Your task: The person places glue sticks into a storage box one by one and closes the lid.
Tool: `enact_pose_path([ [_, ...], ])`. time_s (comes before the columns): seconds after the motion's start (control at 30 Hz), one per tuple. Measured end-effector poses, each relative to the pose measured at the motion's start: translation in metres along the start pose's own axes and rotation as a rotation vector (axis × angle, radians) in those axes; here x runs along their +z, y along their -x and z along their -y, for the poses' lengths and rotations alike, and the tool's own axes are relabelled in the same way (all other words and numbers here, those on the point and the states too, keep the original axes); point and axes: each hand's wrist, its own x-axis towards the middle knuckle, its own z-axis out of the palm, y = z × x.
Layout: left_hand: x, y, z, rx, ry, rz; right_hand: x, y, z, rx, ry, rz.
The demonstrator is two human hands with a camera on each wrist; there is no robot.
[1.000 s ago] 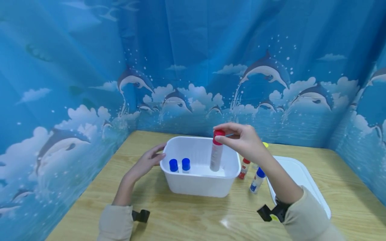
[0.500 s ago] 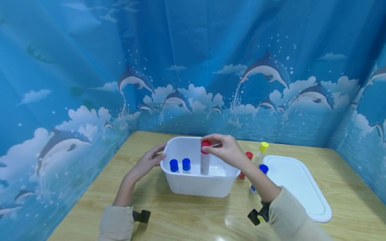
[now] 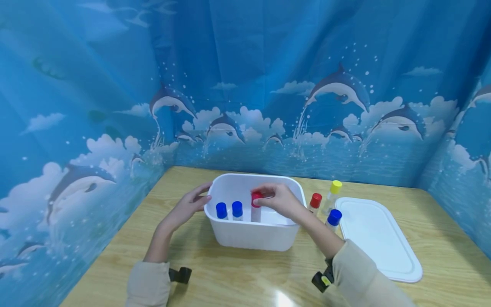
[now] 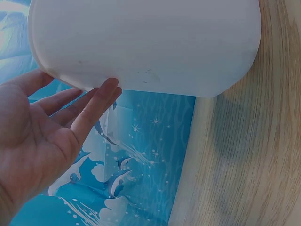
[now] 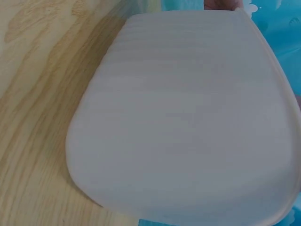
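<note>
A white plastic bin (image 3: 253,236) stands on the table. At its left end, my left hand (image 3: 188,209) rests its fairly straight fingers against the rim and outer wall; the left wrist view shows the left hand (image 4: 51,127) touching the wall. My right hand (image 3: 281,200) reaches into the bin and pinches the red cap of a clear, slim bottle (image 3: 255,214), held upright. Left of it, two blue-capped bottles (image 3: 221,210) stand in the bin, their lower parts hidden by the front wall. In the right wrist view, the bin (image 5: 178,113) hides nearly all of the right hand.
Right of the bin stand a red-capped bottle (image 3: 316,201), a yellow-capped bottle (image 3: 335,188) and a blue-capped bottle (image 3: 334,218), partly behind the right forearm. A white lid (image 3: 379,238) lies flat beyond them. A dolphin-print curtain (image 3: 245,85) surrounds the wooden table (image 3: 230,277).
My right hand has moved left and down, lowering the red-capped bottle deeper into the bin near the blue-capped ones. The left hand stays in place.
</note>
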Motion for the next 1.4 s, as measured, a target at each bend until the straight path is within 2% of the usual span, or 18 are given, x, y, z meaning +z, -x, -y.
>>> enact_pose_path([
  [0.1,0.0,-0.001,0.0,-0.011,-0.001,-0.002,0.001,0.0,-0.003,0.039,-0.008,0.001],
  [0.3,0.001,0.001,-0.002,-0.02,0.011,-0.002,0.001,0.0,-0.007,0.06,-0.004,0.043],
  [0.6,0.001,0.002,-0.003,-0.026,-0.02,-0.008,0.001,-0.005,-0.011,0.113,-0.001,0.105],
  [1.03,0.002,0.004,-0.007,-0.011,-0.01,-0.002,0.002,-0.005,-0.011,0.101,0.02,0.167],
  [1.4,0.001,0.003,-0.003,-0.02,-0.021,-0.009,-0.002,-0.003,-0.009,0.067,0.047,0.214],
])
